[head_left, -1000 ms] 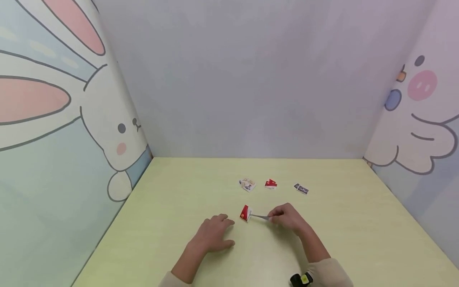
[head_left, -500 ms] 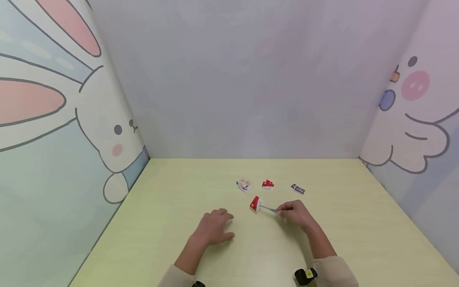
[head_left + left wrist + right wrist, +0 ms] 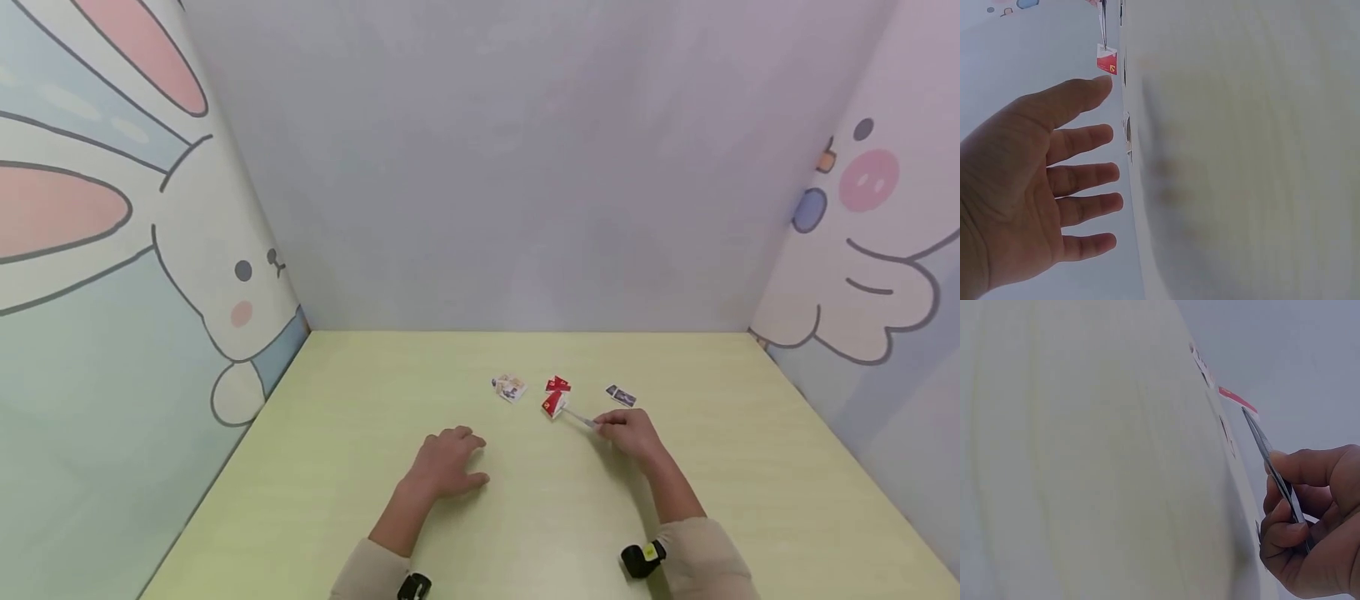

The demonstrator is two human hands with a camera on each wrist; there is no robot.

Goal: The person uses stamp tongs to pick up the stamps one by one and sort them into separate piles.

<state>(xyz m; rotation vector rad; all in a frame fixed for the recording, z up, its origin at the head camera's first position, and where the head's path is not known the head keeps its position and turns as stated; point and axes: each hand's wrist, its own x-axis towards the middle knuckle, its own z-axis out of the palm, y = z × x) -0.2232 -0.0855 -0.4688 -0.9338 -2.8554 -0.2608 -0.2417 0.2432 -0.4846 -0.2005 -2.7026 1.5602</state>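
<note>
My right hand (image 3: 630,431) grips a pair of metal tweezers (image 3: 1266,447) between thumb and fingers. Pinched in the tweezers' tips is a small red and white card (image 3: 553,405), raised above the table as the right wrist view shows. In the head view this card overlaps the near edge of a little group of red and white cards (image 3: 558,384). My left hand (image 3: 447,463) hovers low over the table on the left, its fingers spread and nothing in its grasp; the left wrist view shows the palm (image 3: 1016,194) and all its fingers.
Left of the red group lies a small pile of light picture cards (image 3: 512,388). To its right are dark cards (image 3: 621,396). The pale yellow table (image 3: 337,400) ends at a grey back wall (image 3: 525,167), with cartoon-printed panels on both sides.
My right hand has carried the tweezers and the red card forward and to the right, from open table up to the red cards. My left hand has shifted slightly forward, still spread.
</note>
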